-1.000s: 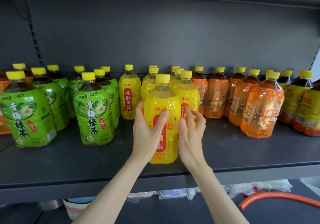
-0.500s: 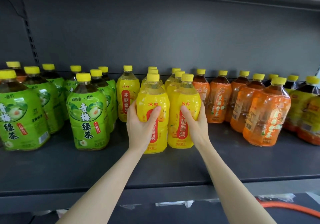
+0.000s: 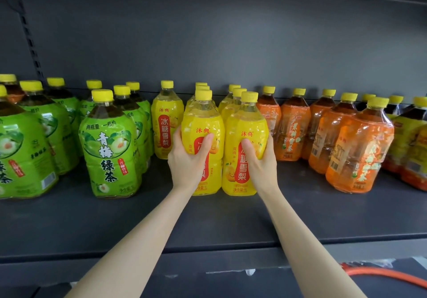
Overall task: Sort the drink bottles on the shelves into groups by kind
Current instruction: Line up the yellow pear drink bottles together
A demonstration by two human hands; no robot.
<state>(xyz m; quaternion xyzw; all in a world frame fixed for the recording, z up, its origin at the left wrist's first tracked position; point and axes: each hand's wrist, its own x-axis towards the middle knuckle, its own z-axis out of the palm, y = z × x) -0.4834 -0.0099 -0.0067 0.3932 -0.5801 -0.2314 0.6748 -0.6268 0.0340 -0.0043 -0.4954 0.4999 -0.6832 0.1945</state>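
Two yellow pear-drink bottles stand side by side at the front of the yellow group, mid-shelf. My left hand (image 3: 188,161) grips the left yellow bottle (image 3: 203,122) with its thumb across the red label. My right hand (image 3: 261,161) grips the right yellow bottle (image 3: 245,124) the same way. More yellow bottles (image 3: 166,122) stand behind and to the left. Green-tea bottles (image 3: 108,145) fill the left side. Orange-labelled tea bottles (image 3: 360,150) stand to the right, all with yellow caps.
The dark grey shelf (image 3: 208,223) has bare room in front of the bottles. Dark bottles with yellow-and-red labels (image 3: 411,140) crowd the far right edge. An orange hose (image 3: 388,274) lies on the lower level at the right.
A second ago both hands were on one yellow bottle near the shelf front. It now stands further back beside another yellow bottle, and my right hand has shifted onto that one.
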